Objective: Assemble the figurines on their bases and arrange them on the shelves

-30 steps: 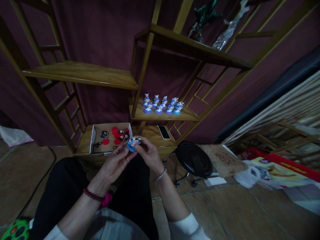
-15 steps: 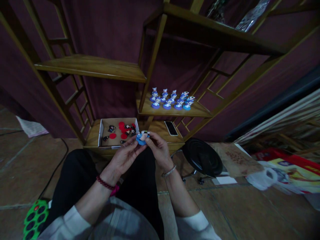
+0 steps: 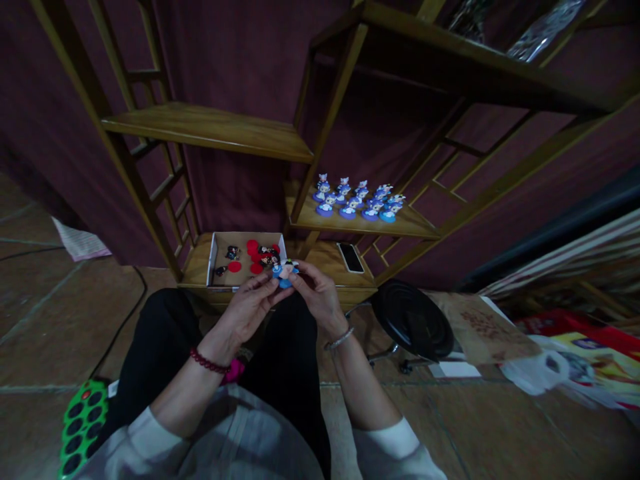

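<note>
Between my two hands, above my knees, is a small figurine [image 3: 285,272] with a blue base and a white-and-blue body. My left hand [image 3: 253,303] grips it by the base side, while the fingers of my right hand [image 3: 319,293] close on its right side. Just beyond my left hand lies a shallow cardboard box [image 3: 212,261] with dark figurine pieces [image 3: 233,253] and several red discs [image 3: 234,267]. On the shelf behind, several similar figurines [image 3: 349,208] with purple and blue bases stand upright in rows.
A phone [image 3: 351,257] lies on the low wooden shelf [image 3: 320,256] right of the box. The black stool [image 3: 413,319] stands at my right. Wooden shelf posts [image 3: 334,113] rise ahead. A green device [image 3: 84,427] rests on the floor, lower left; a plastic bag [image 3: 537,367] lies far right.
The head view has shifted, so the shelves and box appear further right. Both hands still hold the figurine, which now looks more upright, with more of its body showing.
</note>
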Tool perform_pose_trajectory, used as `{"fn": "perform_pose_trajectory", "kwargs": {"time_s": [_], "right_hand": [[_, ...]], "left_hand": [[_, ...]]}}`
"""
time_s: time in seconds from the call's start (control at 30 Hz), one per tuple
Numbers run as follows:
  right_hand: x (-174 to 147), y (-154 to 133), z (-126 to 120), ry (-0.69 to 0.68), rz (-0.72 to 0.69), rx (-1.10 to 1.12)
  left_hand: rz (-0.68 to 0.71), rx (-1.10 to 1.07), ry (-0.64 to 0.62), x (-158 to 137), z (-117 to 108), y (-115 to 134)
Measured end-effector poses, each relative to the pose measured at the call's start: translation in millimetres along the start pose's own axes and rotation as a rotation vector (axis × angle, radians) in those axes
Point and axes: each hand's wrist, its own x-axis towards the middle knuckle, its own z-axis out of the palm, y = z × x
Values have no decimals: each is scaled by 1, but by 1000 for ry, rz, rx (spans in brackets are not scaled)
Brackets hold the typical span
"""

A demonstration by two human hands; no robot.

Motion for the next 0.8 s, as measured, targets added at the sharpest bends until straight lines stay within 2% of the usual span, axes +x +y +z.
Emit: {"fn": "perform_pose_trajectory", "kwargs": {"time_s": [0.37, 0.6, 0.8], "right_hand": [[3, -5, 11, -71, 34, -32], [7, -11, 13, -126, -50, -111], [5, -13, 12, -199, 2, -163]], "left_hand": [[27, 85, -47, -5, -11, 11], [2, 140, -38, -9, -15, 16], [-22, 182, -51, -13, -16, 19]]}}
